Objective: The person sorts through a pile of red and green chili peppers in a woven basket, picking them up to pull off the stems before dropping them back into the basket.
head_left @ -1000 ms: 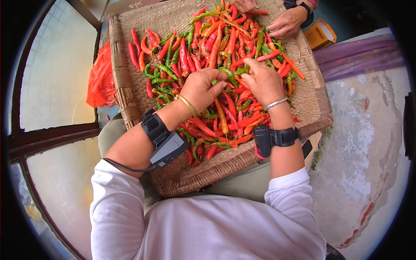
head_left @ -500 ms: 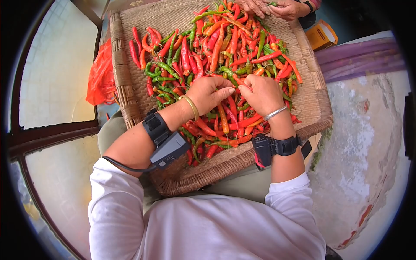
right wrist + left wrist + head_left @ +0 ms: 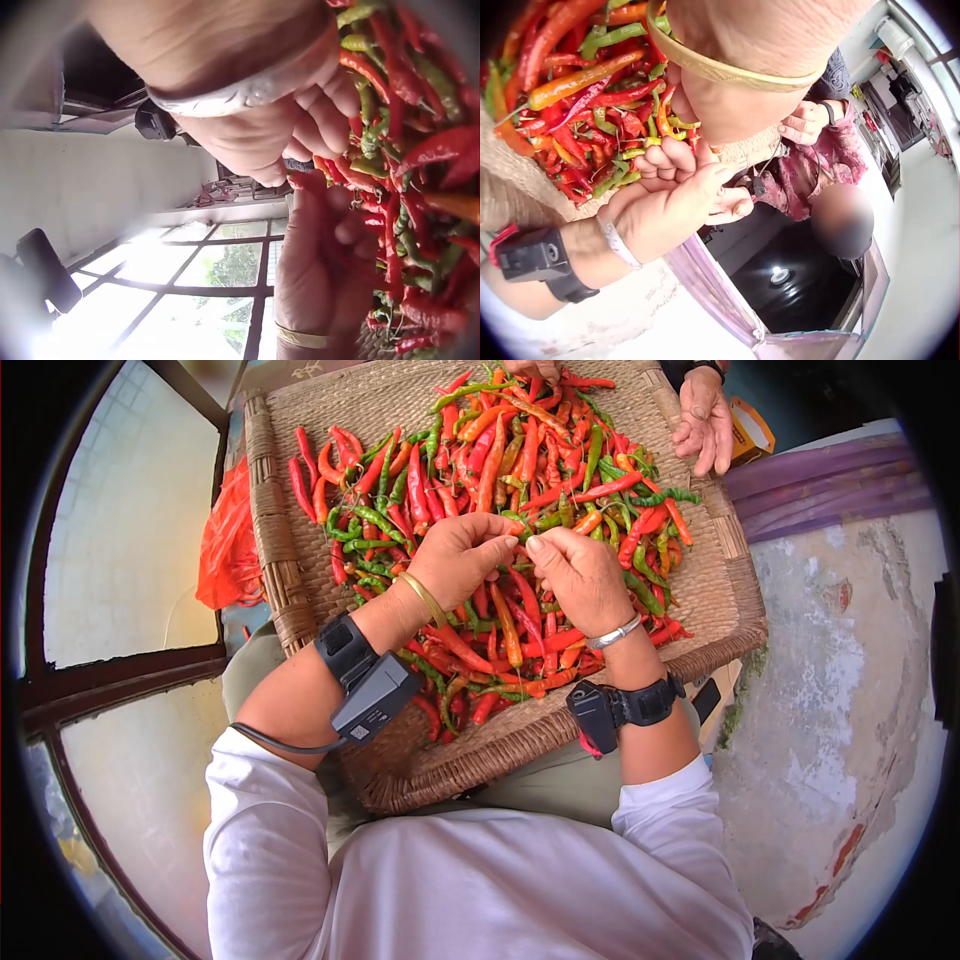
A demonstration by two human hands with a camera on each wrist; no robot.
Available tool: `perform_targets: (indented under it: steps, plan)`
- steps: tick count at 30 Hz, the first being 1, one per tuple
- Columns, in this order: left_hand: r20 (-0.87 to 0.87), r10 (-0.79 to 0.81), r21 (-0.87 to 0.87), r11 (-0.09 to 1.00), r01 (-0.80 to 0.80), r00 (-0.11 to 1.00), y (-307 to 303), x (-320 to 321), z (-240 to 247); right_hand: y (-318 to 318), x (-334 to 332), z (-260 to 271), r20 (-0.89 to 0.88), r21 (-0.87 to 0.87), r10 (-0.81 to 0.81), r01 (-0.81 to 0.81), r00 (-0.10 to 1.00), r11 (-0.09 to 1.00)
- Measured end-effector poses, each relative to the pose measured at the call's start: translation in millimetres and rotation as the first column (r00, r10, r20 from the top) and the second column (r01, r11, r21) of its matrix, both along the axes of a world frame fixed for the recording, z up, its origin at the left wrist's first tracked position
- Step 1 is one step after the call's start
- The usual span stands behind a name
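Observation:
A shallow woven basket (image 3: pixel 715 595) holds a heap of red, orange and green chili peppers (image 3: pixel 560 450). Over the near part of the heap, my left hand (image 3: pixel 462 563) and right hand (image 3: pixel 583 578) meet at the fingertips. Thumb and forefinger of each pinch a small chili pepper (image 3: pixel 293 181), of which just a bit of red shows; the rest is hidden by fingers. The left wrist view shows the other fingers of my right hand (image 3: pixel 664 206) curled in. In the right wrist view my left hand (image 3: pixel 307 262) lies close beside the heap.
Across the basket, another person's hand (image 3: pixel 705 422) hangs by its far right corner, and a second hand (image 3: pixel 533 369) reaches the heap's far edge. An orange plastic bag (image 3: pixel 230 540) lies left of the basket. A yellow box (image 3: pixel 748 432) and purple cloth (image 3: pixel 820 485) are at right.
My hands have come together at the fingertips and moved slightly left, the right one more. The other person's hands came together over the far edge, then parted, one now open at the corner.

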State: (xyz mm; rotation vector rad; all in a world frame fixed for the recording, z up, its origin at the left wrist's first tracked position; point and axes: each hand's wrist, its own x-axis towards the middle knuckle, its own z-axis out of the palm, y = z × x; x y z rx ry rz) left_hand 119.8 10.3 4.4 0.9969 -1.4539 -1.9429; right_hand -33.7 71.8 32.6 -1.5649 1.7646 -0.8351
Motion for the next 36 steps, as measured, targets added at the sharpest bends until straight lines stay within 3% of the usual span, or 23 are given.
perform_targets:
  steps: [1,2,4,7,11,14,16,17,18,20,21,22,23,24,26,27,28,29,30,31,33,34,36]
  plan:
    - [-0.001,0.001,0.0,1.0,-0.001,1.0,1.2,0.1,-0.4,-1.1,-0.3,-2.3,-0.001,0.0,0.001,-0.001,1.0,1.0]
    - [0.002,-0.077,-0.036,0.996,0.077,0.997,2.2,0.5,-1.3,-2.0,0.0,-4.4,0.176,0.0,-0.075,0.076,0.982,0.997]
    - [0.0,-0.164,-0.073,0.984,0.164,0.986,6.4,1.0,-0.8,-2.2,3.8,-0.9,0.526,0.05,-0.153,0.149,0.837,0.988]
    - [0.03,-0.193,-0.152,0.969,0.195,0.981,7.5,2.0,-3.9,-3.0,2.1,-0.9,0.571,0.097,-0.14,0.103,0.809,0.99]
    - [-0.013,-0.169,-0.086,0.982,0.168,0.985,5.5,3.3,0.7,-5.1,2.5,4.2,0.631,0.143,-0.133,0.054,0.764,0.988]
    - [0.004,-0.2,-0.185,0.963,0.197,0.98,5.5,4.3,2.9,-5.8,-13.4,-4.0,0.866,0.297,-0.231,-0.084,0.443,0.951]
    - [0.066,-0.232,-0.39,0.89,0.239,0.971,4.4,4.7,1.6,-4.8,-15.1,-7.7,0.886,0.314,-0.26,-0.086,0.383,0.945]
    - [0.066,-0.231,-0.389,0.89,0.238,0.971,5.4,4.0,0.5,-4.8,-15.5,-8.3,0.902,0.331,-0.287,-0.09,0.322,0.939]
    - [0.063,-0.133,-0.377,0.915,0.147,0.989,7.4,2.4,-1.1,-6.4,-16.8,-7.6,0.902,0.331,-0.287,-0.091,0.322,0.939]
    - [0.062,-0.034,-0.364,0.93,0.055,0.997,7.4,1.4,-4.6,-14.0,-23.8,-4.4,0.799,0.276,-0.261,0.056,0.541,0.96]
    - [0.004,0.098,-0.335,0.938,-0.091,0.995,4.2,0.9,-6.6,-19.1,-30.5,-3.1,0.781,0.165,-0.207,0.125,0.589,0.978]
    - [-0.05,0.231,-0.298,0.925,-0.235,0.972,0.2,0.6,-8.8,-24.8,-37.7,-1.4,0.855,0.059,-0.14,0.174,0.499,0.983]
    - [-0.078,0.265,-0.309,0.91,-0.276,0.961,-5.6,2.2,-12.1,-28.4,-41.2,1.2,0.912,-0.041,-0.059,0.233,0.407,0.972]
    - [-0.075,0.302,-0.281,0.908,-0.311,0.95,-11.7,3.7,-17.7,-29.8,-35.9,10.4,0.912,-0.043,-0.057,0.233,0.406,0.972]
    - [-0.073,0.34,-0.255,0.903,-0.347,0.938,-15.4,4.7,-19.5,-33.4,-22.5,31.3,0.956,0.036,-0.154,0.419,0.251,0.907]
    - [-0.079,0.259,-0.133,0.954,-0.268,0.963,-14.7,5.5,-16.5,-32.6,-25.8,25.3,0.956,0.035,-0.152,0.418,0.251,0.908]
    - [-0.094,0.179,-0.01,0.984,-0.18,0.979,-13.3,6.4,-14.6,-30.5,-31.3,13.6,0.816,0.044,-0.217,0.316,0.537,0.948]
    - [-0.093,0.18,-0.01,0.983,-0.182,0.979,-11.3,6.4,-14.1,-29.4,-35.1,4.1,0.593,0.088,-0.226,0.217,0.773,0.972]
    - [-0.053,0.127,-0.015,0.992,-0.128,0.991,-8.2,5.2,-13.6,-27.8,-32.3,1.0,0.339,0.115,-0.123,0.088,0.933,0.989]
    - [-0.014,0.072,-0.017,0.997,-0.072,0.997,-4.9,3.6,-12.6,-26.7,-30.3,-11.7,0.114,0.047,0.006,-0.012,0.993,0.999]
    - [-0.027,0.057,-0.043,0.997,-0.058,0.998,-0.9,2.8,-8.8,-20.2,-20.6,-10.4,-0.283,0.029,0.117,-0.113,0.952,0.993]
    - [0.005,0.019,-0.045,0.999,-0.018,1.0,-0.3,3.2,-6.9,-18.1,-18.5,-13.5,-0.408,0.051,0.157,-0.149,0.899,0.988]
    - [0.036,-0.021,-0.048,0.999,0.023,0.999,0.7,2.8,-7.2,-18.5,-14.8,-21.9,-0.49,0.102,0.181,-0.151,0.853,0.983]
